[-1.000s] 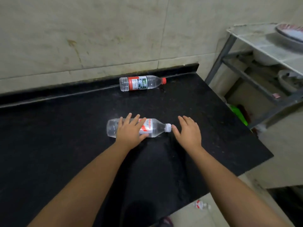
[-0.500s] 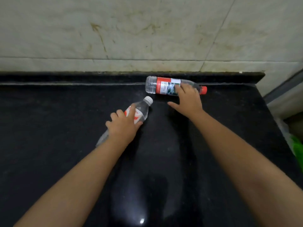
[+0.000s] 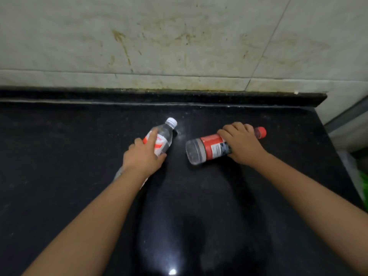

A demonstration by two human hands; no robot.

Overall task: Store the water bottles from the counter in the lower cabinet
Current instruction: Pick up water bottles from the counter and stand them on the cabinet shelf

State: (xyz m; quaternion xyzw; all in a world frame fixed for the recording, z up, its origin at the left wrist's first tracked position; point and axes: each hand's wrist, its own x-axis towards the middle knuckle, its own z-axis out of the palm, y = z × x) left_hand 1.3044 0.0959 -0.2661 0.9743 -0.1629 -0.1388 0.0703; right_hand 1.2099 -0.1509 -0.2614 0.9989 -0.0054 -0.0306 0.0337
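Two clear plastic water bottles are over the black counter [image 3: 59, 176]. My left hand [image 3: 144, 156] grips the white-capped bottle [image 3: 164, 137] round its red-and-white label, cap pointing away toward the wall, its base hidden under my wrist. My right hand [image 3: 242, 144] grips the red-capped bottle [image 3: 207, 149] near its neck; its red label and clear base point toward me and to the left. The lower cabinet is out of view.
A stained tiled wall [image 3: 179, 40] rises behind the counter's raised back lip [image 3: 159, 94]. The counter's right edge [image 3: 338, 156] drops off, with something green [image 3: 363, 186] and a grey frame [image 3: 348, 114] beyond it.
My right hand has closed round the red-capped bottle and pulled it away from the wall, swinging its base toward me. My left hand keeps hold of the white-capped bottle.
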